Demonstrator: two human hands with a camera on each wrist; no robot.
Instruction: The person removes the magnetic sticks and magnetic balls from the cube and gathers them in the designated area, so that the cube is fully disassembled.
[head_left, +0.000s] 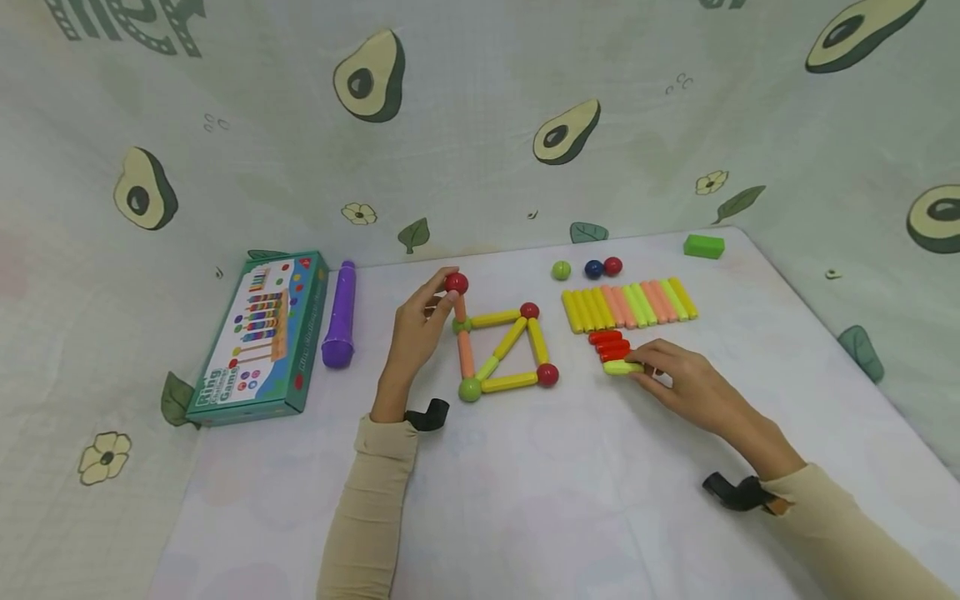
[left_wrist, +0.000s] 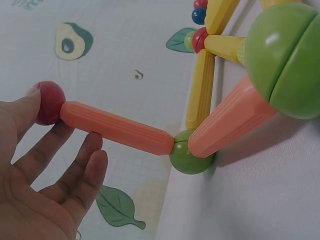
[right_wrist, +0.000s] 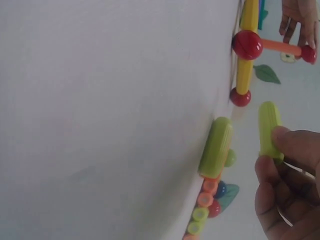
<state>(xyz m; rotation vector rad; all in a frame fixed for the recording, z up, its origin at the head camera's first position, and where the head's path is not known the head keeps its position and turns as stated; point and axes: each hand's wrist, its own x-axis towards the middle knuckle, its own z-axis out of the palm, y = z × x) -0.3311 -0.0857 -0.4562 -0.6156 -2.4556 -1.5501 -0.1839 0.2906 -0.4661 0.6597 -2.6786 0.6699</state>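
Observation:
My left hand (head_left: 417, 332) pinches a red ball (head_left: 457, 284) between thumb and fingers. In the left wrist view this ball sits on the end of an orange stick (left_wrist: 117, 128), whose other end meets a green ball (left_wrist: 187, 155). That stick rises from a corner of a four-sided frame of balls and sticks, with yellow sticks (head_left: 510, 382), another orange one and a diagonal across it. My right hand (head_left: 678, 385) holds a lime-green stick (right_wrist: 270, 130) by one end between thumb and fingertips. Close beside it lie short red pieces (head_left: 605, 337).
Behind the red pieces is a row of yellow, orange and lime sticks (head_left: 630, 305). Further back are a green ball (head_left: 561, 270), a blue ball (head_left: 594, 269), another red ball (head_left: 612, 267) and a green block (head_left: 703, 247). A purple microphone-shaped toy (head_left: 341, 317) and game box (head_left: 258, 337) lie left.

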